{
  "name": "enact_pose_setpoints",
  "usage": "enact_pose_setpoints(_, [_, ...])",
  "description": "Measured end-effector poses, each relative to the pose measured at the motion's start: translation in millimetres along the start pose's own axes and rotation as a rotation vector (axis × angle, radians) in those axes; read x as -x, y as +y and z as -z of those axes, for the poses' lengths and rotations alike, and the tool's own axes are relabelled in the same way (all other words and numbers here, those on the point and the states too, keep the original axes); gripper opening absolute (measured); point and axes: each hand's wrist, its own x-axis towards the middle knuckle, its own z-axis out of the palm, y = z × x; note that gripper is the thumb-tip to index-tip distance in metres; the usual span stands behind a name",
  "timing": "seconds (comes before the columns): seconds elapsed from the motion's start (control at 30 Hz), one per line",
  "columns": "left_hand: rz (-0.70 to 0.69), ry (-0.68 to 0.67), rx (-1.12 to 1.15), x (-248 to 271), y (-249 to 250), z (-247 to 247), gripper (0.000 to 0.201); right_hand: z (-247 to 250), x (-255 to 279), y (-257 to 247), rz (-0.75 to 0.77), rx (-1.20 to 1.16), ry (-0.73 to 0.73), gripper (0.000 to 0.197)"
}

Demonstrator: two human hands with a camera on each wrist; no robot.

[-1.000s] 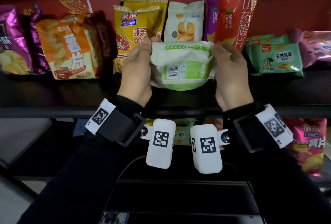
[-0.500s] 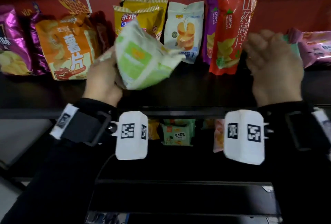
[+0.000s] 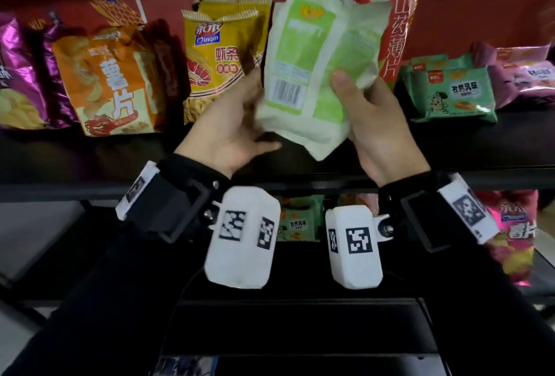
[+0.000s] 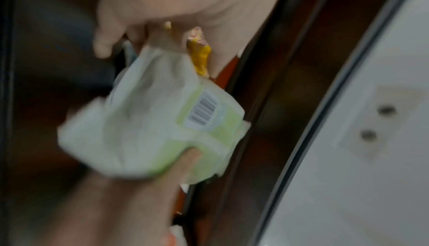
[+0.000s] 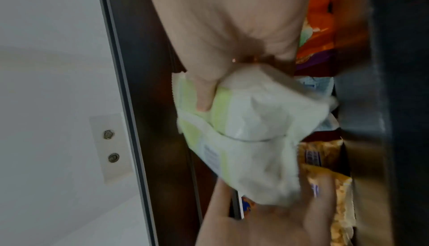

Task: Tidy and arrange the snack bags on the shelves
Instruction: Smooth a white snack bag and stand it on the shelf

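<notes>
A white and green snack bag (image 3: 312,54) stands upright in front of the upper shelf (image 3: 90,162), its barcode side towards me. My right hand (image 3: 366,114) grips its right side, thumb pressed on the near face and fingers hidden behind. My left hand (image 3: 237,123) lies palm up at the bag's lower left, with its fingers behind the bag and the thumb held clear. In the left wrist view the bag (image 4: 148,130) is blurred under my left hand (image 4: 162,2). The right wrist view shows my right hand's (image 5: 220,30) thumb on the bag (image 5: 250,140).
Behind the bag the shelf carries a yellow shrimp-strip bag (image 3: 216,54), an orange chip bag (image 3: 114,81), purple bags (image 3: 21,75), a tall red bag (image 3: 399,24), green packs (image 3: 453,90) and pink packs (image 3: 525,72). A green pack (image 3: 297,222) and a pink bag (image 3: 510,231) lie on the lower shelf.
Half a second ago my left hand alone held the bag tilted at the left. The bag is now upright in the middle, and my right hand has come in and gripped it.
</notes>
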Motion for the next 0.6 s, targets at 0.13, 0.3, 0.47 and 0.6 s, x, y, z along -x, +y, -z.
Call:
enact_pose_setpoints(0.13, [-0.279, -0.089, -0.452, 6.6, -0.3, -10.6, 0.041, -1.7, -4.1, -3.0, 0.018, 0.080, 0.061, 0.028])
enact_pose_setpoints(0.3, [-0.355, 0.078, -0.445, -5.5, -4.5, -18.1, 0.042, -8.5, -0.2, -1.9, -0.075, 0.129, 0.003, 0.038])
enact_pose_setpoints(0.47, [-0.329, 0.119, -0.420, -9.2, -6.6, -22.3, 0.054, -7.3, 12.5, 1.6, -0.052, 0.321, -0.116, 0.029])
enact_pose_setpoints(0.6, [-0.301, 0.095, -0.439, -3.5, -9.0, -24.1, 0.065, -0.3, 7.7, 6.3, 0.101, 0.281, 0.094, 0.039])
